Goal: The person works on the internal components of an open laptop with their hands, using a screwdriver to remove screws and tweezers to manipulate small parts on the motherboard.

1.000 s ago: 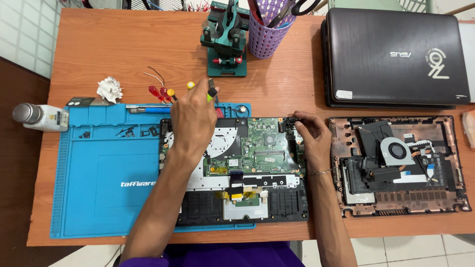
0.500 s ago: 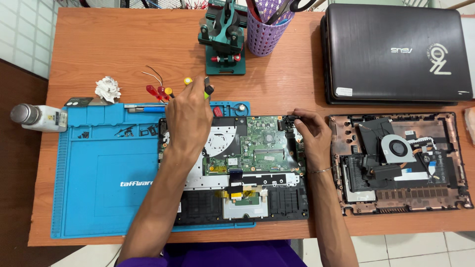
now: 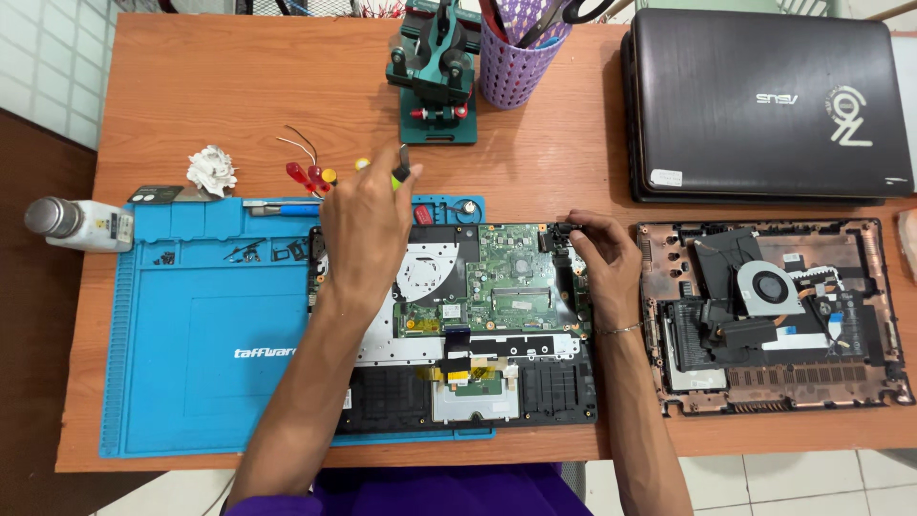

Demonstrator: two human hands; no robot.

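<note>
Head view: left hand grasps a green-handled screwdriver above the opened laptop on the worktop; right hand pinches its corner; a slip might gouge the motherboard.

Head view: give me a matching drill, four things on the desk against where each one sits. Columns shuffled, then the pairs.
Things:
1. closed black laptop
2. purple pen cup
3. white bottle
4. cooling fan

Places:
A. lying on its side at the left edge of the desk, beside the blue mat
B. inside the opened case on the right of the desk
C. far right corner of the desk
D. far edge of the desk, next to the green holder

Pairs: 1-C, 2-D, 3-A, 4-B
</note>
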